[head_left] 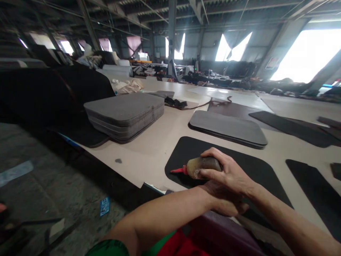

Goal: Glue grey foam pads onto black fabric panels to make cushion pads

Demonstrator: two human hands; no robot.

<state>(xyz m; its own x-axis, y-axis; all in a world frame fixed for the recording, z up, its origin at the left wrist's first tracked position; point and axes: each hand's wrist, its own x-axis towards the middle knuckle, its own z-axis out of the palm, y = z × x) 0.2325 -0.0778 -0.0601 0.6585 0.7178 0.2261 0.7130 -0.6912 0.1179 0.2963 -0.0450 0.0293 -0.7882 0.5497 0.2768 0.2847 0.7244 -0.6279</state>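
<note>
My right hand is wrapped around a brownish squeeze bottle with a red nozzle pointing left. It hovers over a black rounded pad lying on the beige worktable. My left hand sits under the right one, mostly hidden by it, resting near the pad's front edge; whether it holds anything cannot be made out. A thin stack of grey foam pads lies just beyond the black pad.
A tall stack of grey foam pads stands at the left of the table. More black pads lie to the right. Black straps and cloth are farther back. The table's left edge drops to a concrete floor.
</note>
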